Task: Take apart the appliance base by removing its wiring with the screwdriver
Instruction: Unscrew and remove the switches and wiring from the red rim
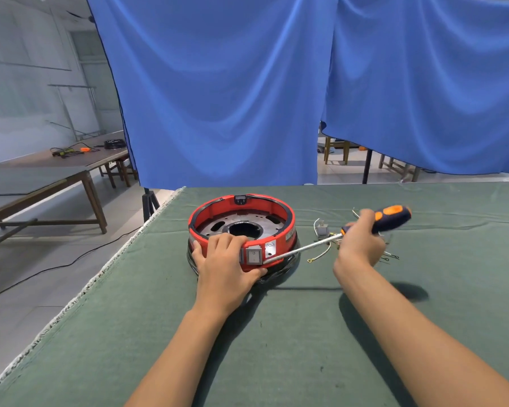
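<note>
A round red appliance base [241,207] with a metal inner plate and a central hole sits on the green cloth. Its near wall carries a grey rocker switch [254,255]. My left hand [224,268] grips the near rim, fingers over the top and thumb under the switch. My right hand [362,242] holds a screwdriver [391,217] with an orange and dark blue handle. Its long shaft slants down to the left, with the tip at the base wall just right of the switch. Loose wires and a small grey part [322,232] lie on the cloth to the right of the base.
The green-covered table [306,333] ends at a frayed left edge. Blue curtains [232,92] hang behind the far edge on a black stand. Wooden tables [41,183] with tools stand at the left, and a cable runs across the floor.
</note>
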The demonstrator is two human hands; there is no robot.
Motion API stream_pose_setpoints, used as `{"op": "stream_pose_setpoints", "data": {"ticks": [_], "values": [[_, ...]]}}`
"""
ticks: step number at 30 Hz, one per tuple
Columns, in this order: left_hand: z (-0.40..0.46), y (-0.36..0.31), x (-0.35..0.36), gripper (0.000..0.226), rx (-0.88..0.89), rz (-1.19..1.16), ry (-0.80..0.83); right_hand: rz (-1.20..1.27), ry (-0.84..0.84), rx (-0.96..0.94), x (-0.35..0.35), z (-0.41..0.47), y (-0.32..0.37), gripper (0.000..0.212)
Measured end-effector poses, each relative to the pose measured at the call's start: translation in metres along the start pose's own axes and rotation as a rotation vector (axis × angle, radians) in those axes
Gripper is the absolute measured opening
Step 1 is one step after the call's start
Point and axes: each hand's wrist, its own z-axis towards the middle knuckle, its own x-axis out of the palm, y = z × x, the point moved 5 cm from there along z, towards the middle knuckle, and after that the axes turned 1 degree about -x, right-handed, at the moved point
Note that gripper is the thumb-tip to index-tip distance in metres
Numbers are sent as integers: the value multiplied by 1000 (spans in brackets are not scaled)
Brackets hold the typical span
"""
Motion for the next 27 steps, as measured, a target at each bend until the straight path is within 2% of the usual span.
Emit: {"op": "stream_pose_setpoints", "data": {"ticks": [4, 12, 15, 21, 27], "values": [[0, 1, 1, 59, 1, 0, -10, 0, -34, 175, 1, 4, -28, 29], [2, 2, 3, 58, -11, 18, -4, -9, -2, 221, 4, 3, -34, 27], [3, 3, 4, 58, -20, 17, 2, 5, -12, 191, 0, -3, -27, 28], [5, 1, 4, 56, -24, 38, 10, -16, 58, 1, -3, -11, -1, 31], [1, -4, 1, 62, 28, 75, -3, -40, 71, 56, -9, -5, -10, 31]]}}
